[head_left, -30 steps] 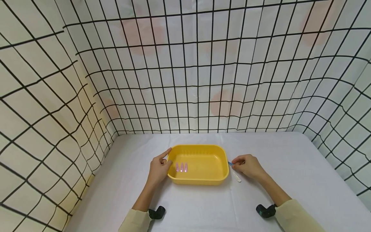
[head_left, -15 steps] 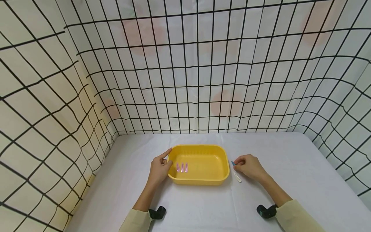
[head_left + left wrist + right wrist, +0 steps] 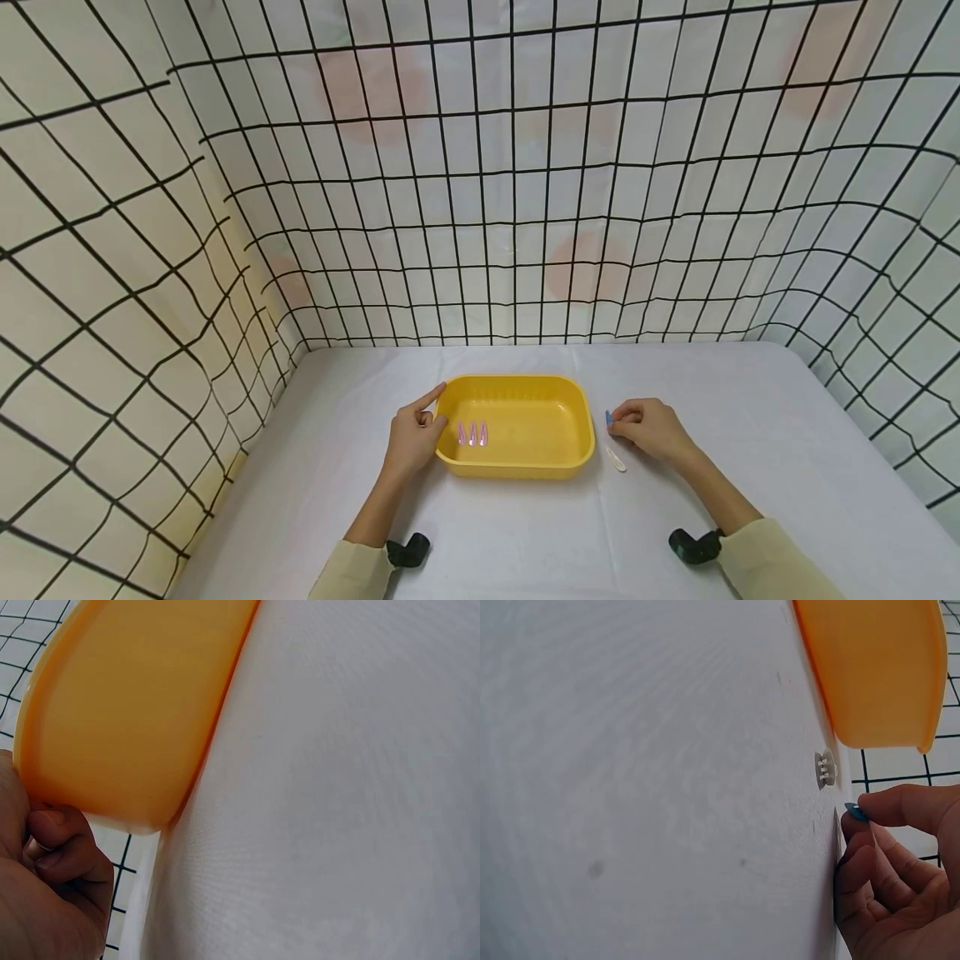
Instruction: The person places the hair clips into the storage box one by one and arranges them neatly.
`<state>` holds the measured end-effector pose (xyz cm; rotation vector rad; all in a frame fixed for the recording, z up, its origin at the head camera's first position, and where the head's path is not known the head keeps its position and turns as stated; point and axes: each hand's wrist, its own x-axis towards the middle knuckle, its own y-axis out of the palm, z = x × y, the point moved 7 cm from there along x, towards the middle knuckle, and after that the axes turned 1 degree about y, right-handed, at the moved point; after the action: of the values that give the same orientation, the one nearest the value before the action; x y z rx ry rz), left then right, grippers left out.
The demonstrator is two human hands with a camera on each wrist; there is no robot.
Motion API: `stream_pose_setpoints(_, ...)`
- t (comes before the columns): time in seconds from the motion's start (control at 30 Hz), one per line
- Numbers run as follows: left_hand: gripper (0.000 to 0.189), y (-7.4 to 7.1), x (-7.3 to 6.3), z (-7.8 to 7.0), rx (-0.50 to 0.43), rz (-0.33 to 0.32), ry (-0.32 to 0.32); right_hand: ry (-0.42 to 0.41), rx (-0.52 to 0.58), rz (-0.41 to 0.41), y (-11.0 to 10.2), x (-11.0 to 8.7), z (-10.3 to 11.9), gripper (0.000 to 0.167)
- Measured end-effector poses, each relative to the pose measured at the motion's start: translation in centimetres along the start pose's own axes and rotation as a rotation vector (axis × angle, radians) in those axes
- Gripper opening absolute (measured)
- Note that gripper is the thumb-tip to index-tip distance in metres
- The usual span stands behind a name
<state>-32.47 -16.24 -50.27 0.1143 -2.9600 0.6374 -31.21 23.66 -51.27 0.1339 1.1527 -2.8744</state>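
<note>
At the left end of the yellow tray, my left hand holds the rim, thumb over the edge and index finger stretched along the corner. Other fingers curl beside its outer wall in the left wrist view. Three pink hair clips lie in a row on the left of the tray floor. Just right of the tray, my right hand pinches a small blue hair clip between thumb and index finger, close over the table. Its fingers hide part of the clip. A white hair clip lies on the cloth below it.
A white cloth covers the table. Black wire grid panels with white sheeting behind rise at the back and both sides. A dark wrist camera sits on each wrist.
My right hand has shifted slightly right, away from the tray's rim, and the blue hair clip has turned from slanting toward the tray to pointing nearly straight away. The left hand stays put.
</note>
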Motion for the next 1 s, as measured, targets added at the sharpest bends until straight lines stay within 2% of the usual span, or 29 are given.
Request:
stream_pose_setpoints(0.5,0.057,0.1,-0.2,-0.2,-0.001,-0.004,-0.007,0.026,0.139,0.002,-0.7,0.0,-0.8,0.022)
stream_pose_setpoints(0.7,0.057,0.0,-0.1,0.1,-0.003,-0.007,-0.013,0.034,0.172,0.005,-1.5,-0.1,-0.3,0.025)
stream_pose_setpoints(1.0,0.056,0.1,0.0,0.1,0.009,-0.011,-0.02,-0.002,0.216,0.002,-2.1,-0.6,0.9,0.029)
